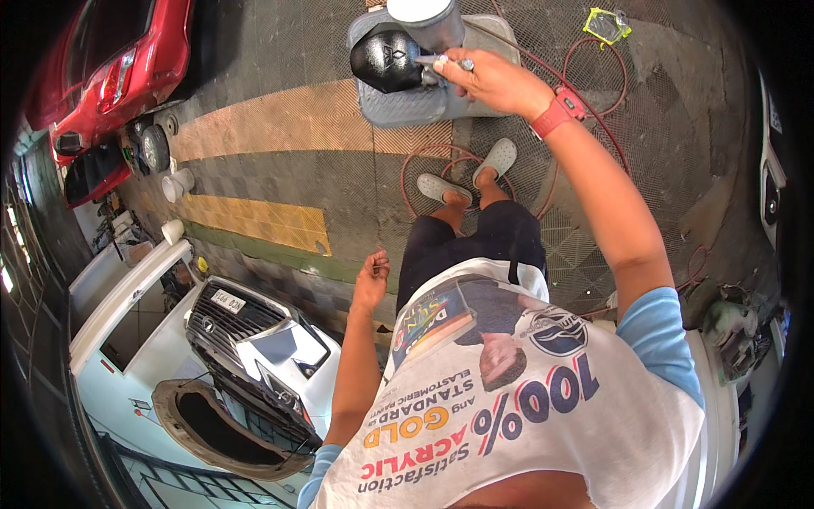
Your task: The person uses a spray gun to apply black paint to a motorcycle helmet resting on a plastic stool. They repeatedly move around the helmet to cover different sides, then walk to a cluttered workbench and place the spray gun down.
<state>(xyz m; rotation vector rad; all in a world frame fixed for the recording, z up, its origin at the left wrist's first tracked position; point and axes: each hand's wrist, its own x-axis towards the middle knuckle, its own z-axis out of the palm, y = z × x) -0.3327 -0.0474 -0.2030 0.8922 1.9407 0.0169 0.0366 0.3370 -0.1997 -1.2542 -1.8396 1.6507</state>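
The spray gun [428,30] is sitting in the right hand [492,81], fingers closed round its grip, its metal cup uppermost and its nozzle end pointing at a small black glossy part [386,59]. That part is resting on a grey plastic stool [407,106] out in front of the person's feet. Judging by the even wet-looking sheen, the black coat is appearing largely laid on; whether further passes are remaining I cannot tell.

The left hand [370,284] is hanging free at the person's side, fingers loosely curled, gripping nothing visible.

A red air hose [585,110] is looping over the mesh floor behind the stool.

Count: one spray gun, one black part, one stool, one hose. Further out, one detached white front bumper with grille [254,339] is lying at lower left, one red car [110,68] is standing at upper left, and three white cups [176,187] are sitting beside the yellow floor strip.
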